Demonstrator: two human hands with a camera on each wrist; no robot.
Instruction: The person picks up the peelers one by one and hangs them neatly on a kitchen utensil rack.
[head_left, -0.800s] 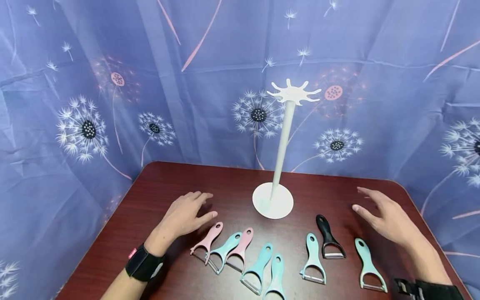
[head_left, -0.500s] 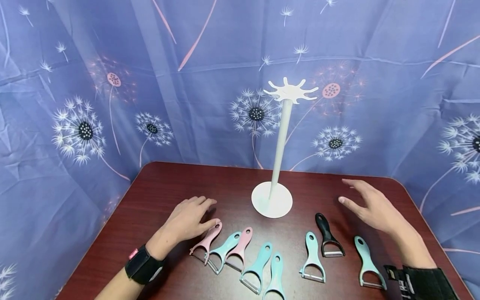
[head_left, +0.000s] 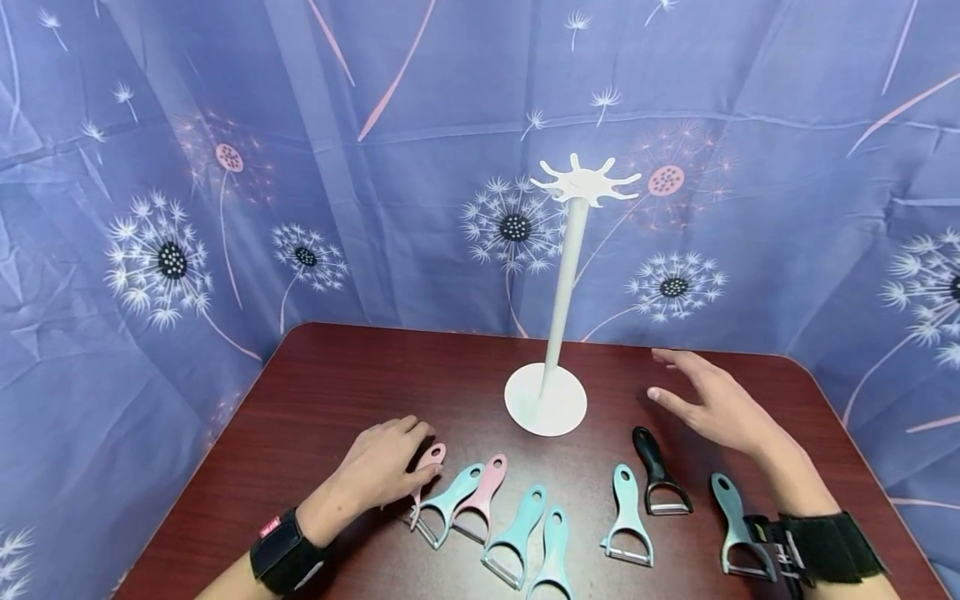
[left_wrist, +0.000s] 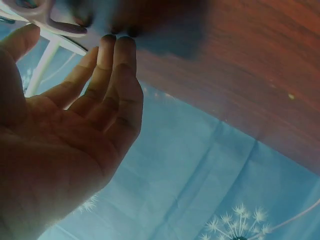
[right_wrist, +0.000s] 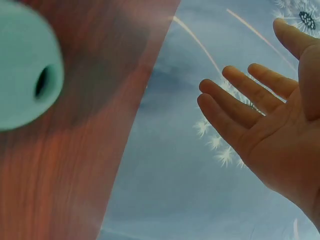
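Note:
My left hand [head_left: 378, 467] reaches over the leftmost pink peeler [head_left: 433, 455], covering much of it; the holed handle end shows beyond the thumb. In the left wrist view the fingers [left_wrist: 102, 75] bend slightly and stand apart from the thumb, with the pale peeler [left_wrist: 62, 22] at the top edge. My right hand [head_left: 712, 404] is held above the table's right side, fingers spread, holding nothing. Nearest to it lie a black peeler [head_left: 651, 454] and a light green peeler [head_left: 729, 504], whose blade end is beside the wristband. The right wrist view shows a peeler handle [right_wrist: 25, 70] up close.
A white stand [head_left: 568, 275] with a round base and several hooked arms on top rises near the table's back. More turquoise peelers [head_left: 525, 517] and another pink peeler [head_left: 491, 477] lie in front on the brown table [head_left: 360, 358]. A blue dandelion curtain [head_left: 412, 208] hangs behind.
My left hand has come down and forward over the leftmost pink peeler. The right hand has moved left and slightly away, toward the stand. The peelers stay where they lie.

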